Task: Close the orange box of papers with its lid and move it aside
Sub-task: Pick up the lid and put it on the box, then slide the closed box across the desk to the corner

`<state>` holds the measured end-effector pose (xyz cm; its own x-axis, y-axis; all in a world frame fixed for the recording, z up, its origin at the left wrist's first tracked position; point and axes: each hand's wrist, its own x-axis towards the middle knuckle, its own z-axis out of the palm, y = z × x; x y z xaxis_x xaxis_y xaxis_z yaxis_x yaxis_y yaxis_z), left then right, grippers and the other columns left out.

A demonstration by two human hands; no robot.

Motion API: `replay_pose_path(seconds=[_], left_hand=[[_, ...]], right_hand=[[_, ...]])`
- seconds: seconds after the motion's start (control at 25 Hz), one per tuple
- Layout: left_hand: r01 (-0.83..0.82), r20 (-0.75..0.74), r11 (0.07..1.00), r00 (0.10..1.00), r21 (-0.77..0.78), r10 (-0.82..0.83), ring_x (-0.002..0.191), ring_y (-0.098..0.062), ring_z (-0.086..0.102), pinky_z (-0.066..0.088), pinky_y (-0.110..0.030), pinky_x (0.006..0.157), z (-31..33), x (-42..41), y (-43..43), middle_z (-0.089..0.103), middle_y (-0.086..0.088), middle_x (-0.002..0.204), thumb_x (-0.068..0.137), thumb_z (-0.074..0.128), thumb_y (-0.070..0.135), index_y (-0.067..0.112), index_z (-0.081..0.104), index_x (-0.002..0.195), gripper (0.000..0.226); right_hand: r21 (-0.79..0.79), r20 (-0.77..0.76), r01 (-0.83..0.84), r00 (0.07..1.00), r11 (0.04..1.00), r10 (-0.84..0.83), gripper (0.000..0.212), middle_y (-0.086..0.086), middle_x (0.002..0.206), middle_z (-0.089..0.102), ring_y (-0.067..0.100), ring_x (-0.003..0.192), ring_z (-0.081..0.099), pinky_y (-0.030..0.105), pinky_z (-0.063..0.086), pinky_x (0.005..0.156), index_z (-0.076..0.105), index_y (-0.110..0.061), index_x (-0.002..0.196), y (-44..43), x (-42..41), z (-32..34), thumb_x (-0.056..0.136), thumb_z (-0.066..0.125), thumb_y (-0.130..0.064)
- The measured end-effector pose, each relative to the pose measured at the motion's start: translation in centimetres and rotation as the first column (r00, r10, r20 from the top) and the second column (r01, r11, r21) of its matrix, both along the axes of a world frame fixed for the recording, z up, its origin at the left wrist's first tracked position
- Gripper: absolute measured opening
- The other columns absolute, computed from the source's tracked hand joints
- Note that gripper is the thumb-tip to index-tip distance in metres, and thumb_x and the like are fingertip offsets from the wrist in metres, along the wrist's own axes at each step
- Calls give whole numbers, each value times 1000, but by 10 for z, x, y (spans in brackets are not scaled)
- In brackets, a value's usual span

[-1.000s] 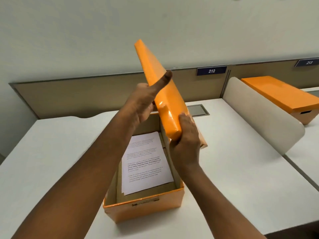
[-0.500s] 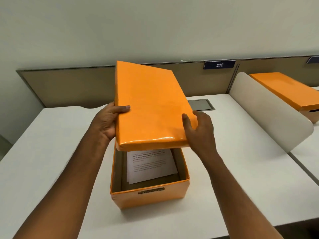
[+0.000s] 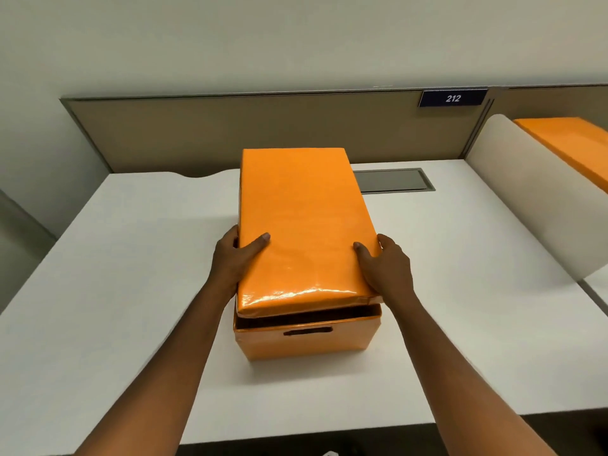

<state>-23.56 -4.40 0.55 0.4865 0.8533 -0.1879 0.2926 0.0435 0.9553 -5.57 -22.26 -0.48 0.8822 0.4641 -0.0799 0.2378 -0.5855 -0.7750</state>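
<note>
The orange box point(image 3: 306, 340) stands in the middle of the white desk point(image 3: 131, 274), its front wall with a handle slot facing me. The glossy orange lid point(image 3: 302, 225) lies flat over the box, with a dark gap showing under its near edge. My left hand point(image 3: 233, 258) grips the lid's left side, thumb on top. On the opposite side my right hand point(image 3: 385, 264) holds it the same way. The papers inside are hidden by the lid.
A tan partition point(image 3: 263, 130) with a "212" plate point(image 3: 452, 98) runs along the desk's back. A grey cable hatch point(image 3: 393, 181) sits behind the box. A white curved divider point(image 3: 533, 205) bounds the right side, with another orange box point(image 3: 569, 139) beyond it.
The lid went from standing on edge above the box to tilted, then down flat over the opening. Both hands moved down with it. The papers are covered now.
</note>
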Motion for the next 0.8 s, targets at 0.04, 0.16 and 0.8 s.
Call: replay_pose_path(seconds=[0.04, 0.16, 0.8], left_hand=[[-7, -15, 1000, 1000, 24, 8, 106, -28, 61, 53, -42, 84, -3, -1, -3, 59, -10, 132, 81, 69, 42, 17, 49, 136, 64], [-26, -139, 994, 989, 107, 40, 120, -34, 54, 49, -54, 97, -4, -4, -3, 54, -12, 137, 69, 70, 60, 19, 46, 139, 84], [31, -75, 983, 996, -184, -45, 114, -33, 59, 51, -53, 91, -33, -25, -2, 53, -7, 140, 81, 65, 51, 30, 35, 144, 73]], right_hand=[[2, 14, 14, 1000, 1000, -14, 54, 16, 125, 63, 37, 112, 58, 36, 38, 76, 53, -5, 125, -1, -3, -4, 91, 56, -47], [-3, 59, 42, 997, 999, -42, 51, 17, 120, 65, 38, 110, 59, 33, 35, 74, 55, -3, 121, -6, -10, -10, 92, 55, -45], [-93, 137, 62, 989, 994, -49, 49, 14, 117, 67, 35, 104, 63, 38, 48, 80, 56, -7, 121, -6, -36, -24, 92, 54, -47]])
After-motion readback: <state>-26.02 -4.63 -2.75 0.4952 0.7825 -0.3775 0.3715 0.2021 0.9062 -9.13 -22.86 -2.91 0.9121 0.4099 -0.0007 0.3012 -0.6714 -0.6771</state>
